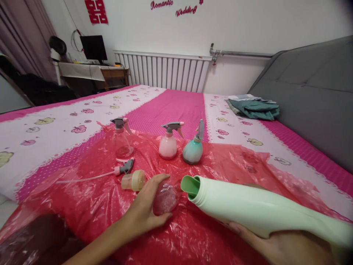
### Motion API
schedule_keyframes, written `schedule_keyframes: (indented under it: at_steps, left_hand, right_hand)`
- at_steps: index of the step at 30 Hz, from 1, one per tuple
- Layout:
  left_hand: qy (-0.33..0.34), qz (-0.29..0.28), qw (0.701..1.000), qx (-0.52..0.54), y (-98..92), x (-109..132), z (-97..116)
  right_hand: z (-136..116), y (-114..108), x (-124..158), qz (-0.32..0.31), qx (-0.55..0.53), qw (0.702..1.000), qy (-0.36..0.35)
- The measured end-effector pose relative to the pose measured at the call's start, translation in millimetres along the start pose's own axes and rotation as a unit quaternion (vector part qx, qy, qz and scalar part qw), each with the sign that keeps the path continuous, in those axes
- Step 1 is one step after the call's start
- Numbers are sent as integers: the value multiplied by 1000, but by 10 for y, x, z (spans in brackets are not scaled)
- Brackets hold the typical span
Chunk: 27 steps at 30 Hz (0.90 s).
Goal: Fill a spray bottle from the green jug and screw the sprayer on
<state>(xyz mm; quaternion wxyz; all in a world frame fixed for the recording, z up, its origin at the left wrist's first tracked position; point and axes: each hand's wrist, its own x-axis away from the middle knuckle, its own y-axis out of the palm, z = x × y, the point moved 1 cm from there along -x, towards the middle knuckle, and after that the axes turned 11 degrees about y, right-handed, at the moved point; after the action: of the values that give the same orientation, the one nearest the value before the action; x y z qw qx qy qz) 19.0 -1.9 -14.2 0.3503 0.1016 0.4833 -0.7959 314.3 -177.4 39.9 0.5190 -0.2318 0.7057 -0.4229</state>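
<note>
My left hand [143, 210] is wrapped around a clear round spray bottle [164, 198] without its top, tilted with its neck to the right. My right hand [286, 243] grips a large pale green jug [245, 202] from below. The jug lies nearly level, its green spout [190, 184] right by the bottle's neck; I cannot tell whether liquid flows. Left of my left hand lie a translucent yellowish cap [134, 181] and a grey-and-pink spray head [125, 167] with a long tube. Behind stand a clear spray bottle [122, 145], a pink one [167, 146] and a teal one [193, 150].
A crinkled red plastic sheet [228, 158] covers the near part of the bed, over a pink patterned bedspread [182, 106]. Folded clothes [256, 107] lie by the grey headboard [311, 84] on the right. A radiator [162, 70] and a desk [82, 70] with a monitor stand beyond.
</note>
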Motion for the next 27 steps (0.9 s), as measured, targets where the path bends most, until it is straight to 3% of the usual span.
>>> schedule_keyframes:
  at_steps: [5, 13, 27]
  left_hand:
    - [-9, -15, 1000, -12, -8, -26, 3]
    - [-4, 10, 1000, 4, 65, 38, -53]
    - [6, -9, 1000, -22, -7, -14, 6]
  right_hand:
    - [-2, 0, -30, 24, 24, 998, -49]
    - [29, 78, 74, -18, -29, 999, 40]
    - [-53, -64, -71, 15, -24, 999, -27]
